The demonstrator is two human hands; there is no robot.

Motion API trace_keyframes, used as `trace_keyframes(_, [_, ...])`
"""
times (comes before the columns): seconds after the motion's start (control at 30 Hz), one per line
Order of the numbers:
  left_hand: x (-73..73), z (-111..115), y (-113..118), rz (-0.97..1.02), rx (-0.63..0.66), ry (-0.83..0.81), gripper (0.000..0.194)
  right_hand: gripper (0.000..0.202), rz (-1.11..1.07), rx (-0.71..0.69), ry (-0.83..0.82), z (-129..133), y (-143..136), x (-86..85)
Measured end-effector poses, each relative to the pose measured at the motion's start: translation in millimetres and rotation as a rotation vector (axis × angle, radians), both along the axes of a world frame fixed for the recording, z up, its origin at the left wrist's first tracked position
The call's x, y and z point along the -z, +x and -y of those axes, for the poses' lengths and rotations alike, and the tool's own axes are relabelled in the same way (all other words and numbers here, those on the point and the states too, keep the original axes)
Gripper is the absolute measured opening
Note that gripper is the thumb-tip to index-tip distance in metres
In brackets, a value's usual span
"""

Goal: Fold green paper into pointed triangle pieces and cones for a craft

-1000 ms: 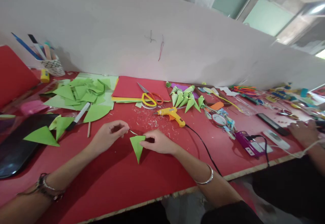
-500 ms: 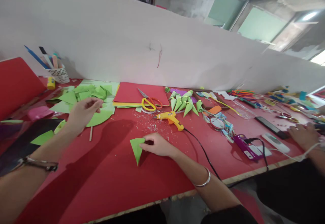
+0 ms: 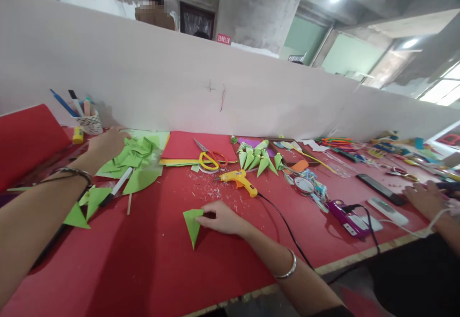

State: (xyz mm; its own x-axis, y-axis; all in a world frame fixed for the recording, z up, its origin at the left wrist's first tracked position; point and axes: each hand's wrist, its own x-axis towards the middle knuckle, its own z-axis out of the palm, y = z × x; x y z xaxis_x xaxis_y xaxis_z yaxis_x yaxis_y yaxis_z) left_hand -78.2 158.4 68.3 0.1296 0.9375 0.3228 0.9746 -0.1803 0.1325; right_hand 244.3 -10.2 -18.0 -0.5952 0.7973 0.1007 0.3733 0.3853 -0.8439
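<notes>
My right hand (image 3: pixel 224 219) pinches the top edge of a green paper cone (image 3: pixel 192 227), whose point faces down toward the red tabletop. Over at the left, my left hand (image 3: pixel 109 143) reaches to the far side of a heap of green paper pieces (image 3: pixel 138 153); its fingers are mostly hidden, so their grip does not show. A black-and-white marker (image 3: pixel 118 186) lies by the heap, close to a thin wooden stick (image 3: pixel 129 203). Beyond my right hand rests a yellow glue gun (image 3: pixel 239 179), with yellow-handled scissors (image 3: pixel 207 156) behind it on a stack of coloured paper (image 3: pixel 179 145).
Several finished green cones (image 3: pixel 262 159) lie behind the glue gun. Its black cord (image 3: pixel 285 221) runs past my right forearm to the table edge. A purple power strip (image 3: pixel 347 219) sits at right, near a co-worker's hand (image 3: pixel 424 199). A pen cup (image 3: pixel 89 123) stands back left.
My left hand has moved away from me and left, to the back of the green heap. My right hand still holds the cone. The view has tilted upward.
</notes>
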Motion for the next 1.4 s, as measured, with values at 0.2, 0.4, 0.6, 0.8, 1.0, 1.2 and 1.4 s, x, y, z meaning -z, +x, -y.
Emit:
trace_keyframes(0.2, [12.7, 7.9, 24.4, -0.072, 0.049, 0.082, 0.018, 0.025, -0.039, 0.031, -0.012, 0.1, -0.6, -0.8])
trace_keyframes(0.4, [11.1, 20.1, 61.4, 0.075, 0.133, 0.082, 0.026, 0.023, -0.202, 0.324, -0.083, -2.1, -1.2, -6.9])
trace_keyframes(0.6, [22.4, 52.5, 97.7, 0.366, 0.315, -0.146, 0.041, 0.027, -0.277, 0.430, -0.090, -4.8, 1.6, -8.1])
trace_keyframes(0.8, [53.1, 112.3, 144.1, 0.877, 0.501, -0.570, 0.039, 0.026, -0.308, 0.418, -0.077, -3.8, 0.6, -4.3])
trace_keyframes(1.0, [67.4, 140.4, 159.1, 1.028, 0.515, -0.744, 0.032, 0.026, -0.285, 0.449, -0.056, -2.9, 0.5, -2.3])
trace_keyframes(1.2, [70.0, 140.0, 159.9, 1.173, 0.411, -0.768, 0.034, 0.030, -0.267, 0.428, -0.067, -3.8, 2.4, -2.8])
trace_keyframes(1.4, [73.6, 140.0, 161.2, 1.273, 0.346, -0.765, 0.037, 0.037, -0.155, 0.329, -0.115, -1.9, 0.9, -5.5])
